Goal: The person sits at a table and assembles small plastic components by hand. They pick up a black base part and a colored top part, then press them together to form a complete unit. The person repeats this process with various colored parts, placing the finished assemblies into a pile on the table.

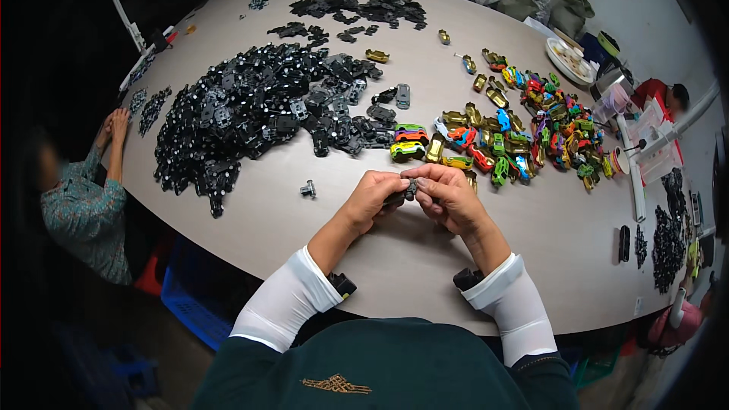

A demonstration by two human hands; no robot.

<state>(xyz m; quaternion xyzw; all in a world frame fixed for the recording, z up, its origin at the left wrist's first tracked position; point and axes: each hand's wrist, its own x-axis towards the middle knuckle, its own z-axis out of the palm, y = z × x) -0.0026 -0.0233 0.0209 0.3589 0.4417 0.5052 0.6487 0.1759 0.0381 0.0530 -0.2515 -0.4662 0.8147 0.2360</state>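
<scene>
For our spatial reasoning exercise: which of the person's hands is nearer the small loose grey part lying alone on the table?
Left. The left hand lies just right of the grey part; the right hand is farther right, beyond it.

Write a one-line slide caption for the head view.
Both hands, left and right, pinch a small dark part over a table between black chassis pieces and coloured toy cars.

Head-worn view, down onto table

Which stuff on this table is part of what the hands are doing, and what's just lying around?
In use:
left hand
right hand
small dark part pinched between both
black chassis pile
coloured toy car bodies

Lying about:
loose small grey piece
round white tray
blue crate under the table
</scene>
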